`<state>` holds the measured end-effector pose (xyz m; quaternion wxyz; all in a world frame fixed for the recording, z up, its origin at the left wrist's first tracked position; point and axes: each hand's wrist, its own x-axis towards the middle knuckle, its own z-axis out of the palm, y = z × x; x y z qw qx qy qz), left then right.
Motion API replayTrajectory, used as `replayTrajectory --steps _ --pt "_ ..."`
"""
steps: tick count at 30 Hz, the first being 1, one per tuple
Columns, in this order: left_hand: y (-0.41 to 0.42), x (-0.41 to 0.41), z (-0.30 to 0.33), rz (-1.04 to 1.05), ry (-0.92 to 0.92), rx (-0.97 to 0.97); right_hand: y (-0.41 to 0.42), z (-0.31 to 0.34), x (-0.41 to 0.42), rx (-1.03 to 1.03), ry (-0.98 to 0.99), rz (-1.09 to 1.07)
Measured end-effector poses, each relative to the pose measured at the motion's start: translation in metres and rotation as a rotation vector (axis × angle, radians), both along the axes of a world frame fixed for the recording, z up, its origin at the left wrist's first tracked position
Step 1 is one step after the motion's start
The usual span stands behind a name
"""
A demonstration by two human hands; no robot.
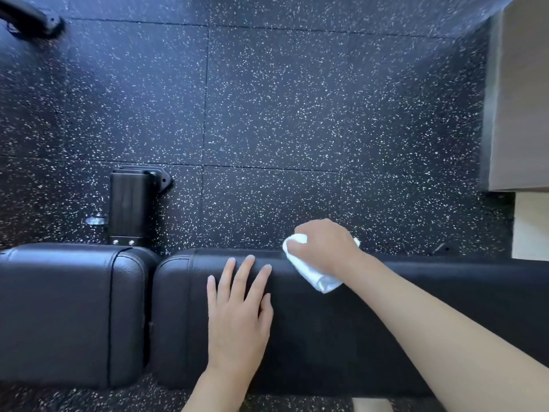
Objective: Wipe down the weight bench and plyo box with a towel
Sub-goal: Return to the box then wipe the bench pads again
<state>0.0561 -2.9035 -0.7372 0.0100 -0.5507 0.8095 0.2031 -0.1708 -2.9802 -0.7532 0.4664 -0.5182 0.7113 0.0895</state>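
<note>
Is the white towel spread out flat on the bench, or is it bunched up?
Bunched up. The white towel is gathered under the right hand, which grips it on the bench pad's far edge.

The weight bench [386, 316] is showing black padded leather in two cushions, with faint stitched seams running across each. The towel [320, 281] is showing plain white against it — no print or stripe. The floor [267, 114] is showing black rubber tiles speckled all over with white flecks. At the right edge, the plyo box [517, 99] is showing pale tan wood — the bench frame [133, 203] beside the cushions is showing glossy black.
</note>
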Motion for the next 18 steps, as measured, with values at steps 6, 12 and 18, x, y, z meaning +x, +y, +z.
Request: replayTrajectory --steps 6,12,18 --pt "0.014 -0.088 0.002 -0.096 0.027 0.02 0.061 0.008 -0.142 0.107 0.152 -0.036" --pt "0.023 -0.142 -0.003 -0.066 0.02 0.023 0.075 0.004 -0.156 0.037 0.081 -0.099" --pt "0.023 -0.146 -0.006 -0.059 0.013 -0.011 0.06 -0.007 -0.136 -0.026 -0.062 -0.033"
